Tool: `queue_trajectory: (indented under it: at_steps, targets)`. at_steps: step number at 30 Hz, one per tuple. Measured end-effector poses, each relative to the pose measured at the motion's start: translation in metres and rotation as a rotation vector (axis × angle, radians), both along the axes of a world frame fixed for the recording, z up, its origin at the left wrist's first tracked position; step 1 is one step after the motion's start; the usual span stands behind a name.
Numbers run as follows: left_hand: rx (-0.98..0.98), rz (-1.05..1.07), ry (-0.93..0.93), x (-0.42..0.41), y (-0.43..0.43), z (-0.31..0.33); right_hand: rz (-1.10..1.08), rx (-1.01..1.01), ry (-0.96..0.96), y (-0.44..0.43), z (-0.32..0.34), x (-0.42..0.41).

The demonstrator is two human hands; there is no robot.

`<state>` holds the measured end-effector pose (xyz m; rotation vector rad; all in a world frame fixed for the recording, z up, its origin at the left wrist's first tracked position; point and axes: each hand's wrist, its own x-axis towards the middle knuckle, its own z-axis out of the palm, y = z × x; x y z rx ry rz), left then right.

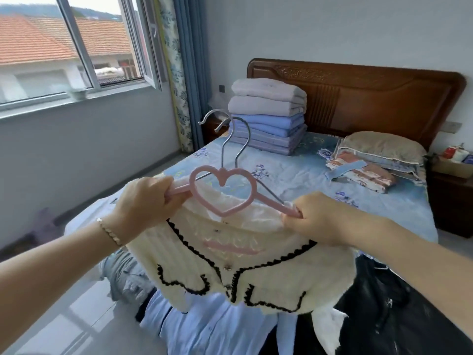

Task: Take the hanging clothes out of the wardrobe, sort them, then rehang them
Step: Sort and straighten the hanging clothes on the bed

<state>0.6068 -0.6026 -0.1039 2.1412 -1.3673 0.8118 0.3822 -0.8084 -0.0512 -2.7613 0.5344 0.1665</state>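
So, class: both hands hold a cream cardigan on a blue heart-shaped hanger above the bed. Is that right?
No: the head view shows the heart-shaped hanger is pink, not blue. The left hand and right hand do hold it, cream cardigan on it, above the bed.

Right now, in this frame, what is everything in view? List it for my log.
pink hanger: one, pink with a heart centre, held up over the bed
metal hanger: one, silver, right behind the pink one
cardigan: one, cream with black trim, on the pink hanger
folded bedding: one stack, grey over blue, by the headboard
pillow: one, beige, right of the stack
clothes pile: several, light blue, grey, black, at the bed's near end
bed: one, blue floral sheet
curtain: one, blue, beside the window
bracelet: one, pale, above the left hand
left hand: grips the pink hanger's left end
right hand: grips its right end
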Motion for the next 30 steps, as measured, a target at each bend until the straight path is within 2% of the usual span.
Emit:
queue_trajectory:
  at_steps: [3, 9, 11, 14, 16, 21, 23, 25, 27, 30]
  targets:
    - [-0.048, 0.053, 0.007, 0.003, 0.013, 0.010, 0.069, 0.092, 0.027, 0.014, 0.008, 0.005]
    - [-0.013, 0.119, -0.020, 0.044, -0.015, 0.052, 0.022, 0.403, -0.122, -0.006, 0.023, 0.032]
    - [0.039, 0.120, 0.019, 0.060, -0.040, 0.051, -0.052, 0.534, -0.152, -0.022, 0.013, 0.045]
    - [0.238, 0.163, 0.122, 0.087, -0.081, 0.012, -0.164, 0.588, -0.088, -0.047, -0.034, 0.068]
    - [0.406, 0.178, 0.210, 0.101, -0.102, -0.038, -0.238, 0.564, -0.012, -0.063, -0.084, 0.083]
    - [0.701, 0.087, 0.347, 0.128, -0.147, -0.163, -0.440, 0.314, 0.189, -0.093, -0.211, 0.117]
    - [0.807, 0.068, 0.330, 0.139, -0.164, -0.203, -0.466, 0.169, 0.250, -0.101, -0.249, 0.131]
    - [0.928, 0.066, 0.219, 0.151, -0.183, -0.240, -0.503, 0.041, 0.282, -0.110, -0.288, 0.149]
    - [0.999, 0.065, 0.189, 0.159, -0.203, -0.271, -0.541, 0.002, 0.354, -0.114, -0.322, 0.165]
    - [0.979, 0.095, 0.307, 0.174, -0.242, -0.313, -0.602, -0.032, 0.400, -0.133, -0.365, 0.185]
